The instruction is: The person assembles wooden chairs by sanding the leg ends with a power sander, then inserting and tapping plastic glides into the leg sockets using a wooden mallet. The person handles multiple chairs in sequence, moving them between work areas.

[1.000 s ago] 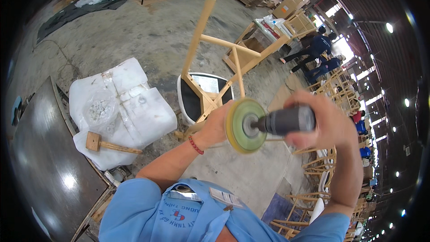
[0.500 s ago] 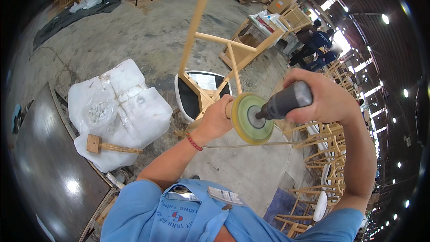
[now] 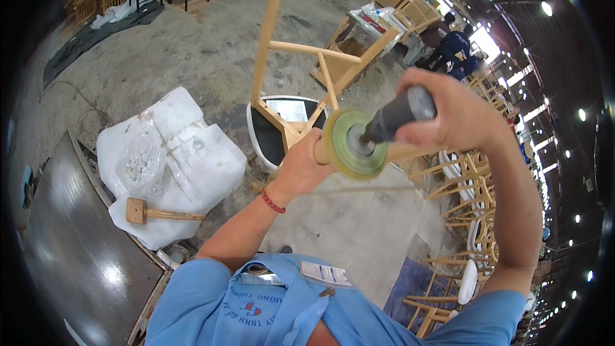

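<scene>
A pale wooden chair (image 3: pixel 261 57) is upside down in front of me, its legs pointing up and the black underside of its white-edged seat (image 3: pixel 266 138) showing. My left hand (image 3: pixel 300 165) is closed around one of its legs (image 3: pixel 320 152). In my right hand (image 3: pixel 445 112) is a dark-bodied power sander (image 3: pixel 400 115), gripped from above. Its round yellow-green disc (image 3: pixel 339 147) is right beside my left fingers, at the end of that leg. The disc hides the leg's tip, so I cannot tell whether they touch.
On the left, a wooden mallet (image 3: pixel 166 213) and a clear bag of small white pieces (image 3: pixel 138 166) lie on a white foam-wrapped bundle (image 3: pixel 218 160). A dark tabletop (image 3: pixel 90 250) stands nearby. Several wooden chairs (image 3: pixel 471 198) line the right; people (image 3: pixel 455 48) work at the back.
The sander and my right hand have moved up and slightly left, the disc now higher against the leg end. My left hand keeps its hold. The whole view has shifted slightly.
</scene>
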`<move>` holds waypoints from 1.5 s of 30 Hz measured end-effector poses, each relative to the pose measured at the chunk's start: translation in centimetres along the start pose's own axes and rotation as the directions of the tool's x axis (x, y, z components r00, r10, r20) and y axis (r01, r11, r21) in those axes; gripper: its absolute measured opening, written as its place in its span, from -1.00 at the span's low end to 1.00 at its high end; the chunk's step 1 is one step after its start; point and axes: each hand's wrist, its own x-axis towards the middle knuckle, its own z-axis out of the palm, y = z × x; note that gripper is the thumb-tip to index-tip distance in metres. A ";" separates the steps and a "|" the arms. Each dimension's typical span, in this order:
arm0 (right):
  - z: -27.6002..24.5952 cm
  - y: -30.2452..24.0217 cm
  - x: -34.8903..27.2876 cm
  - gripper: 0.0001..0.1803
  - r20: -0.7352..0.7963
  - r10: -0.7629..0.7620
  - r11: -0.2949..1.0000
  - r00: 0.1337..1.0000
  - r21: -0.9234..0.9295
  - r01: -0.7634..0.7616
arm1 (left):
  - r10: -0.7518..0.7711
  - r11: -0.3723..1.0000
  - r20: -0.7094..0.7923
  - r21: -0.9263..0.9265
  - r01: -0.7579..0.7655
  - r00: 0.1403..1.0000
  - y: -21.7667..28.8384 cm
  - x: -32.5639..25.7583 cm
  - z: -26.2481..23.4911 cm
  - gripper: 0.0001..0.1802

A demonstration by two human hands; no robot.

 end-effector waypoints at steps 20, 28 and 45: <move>-5.0 22.7 -18.5 -0.37 -0.462 0.418 0.865 0.782 0.466 -0.187 | -0.673 0.681 0.392 0.661 0.317 0.628 -1.9 -2.7 0.9 -0.44; 0.8 33.4 -20.2 -0.35 -0.351 0.309 0.926 0.884 0.323 -0.195 | 0.194 0.935 0.286 0.236 -0.265 0.938 -0.1 6.9 23.7 -0.31; -7.5 42.0 -9.6 -0.50 -0.238 0.243 0.968 0.940 0.128 -0.218 | -0.038 0.999 0.390 0.041 0.024 0.920 1.7 11.1 29.0 -0.51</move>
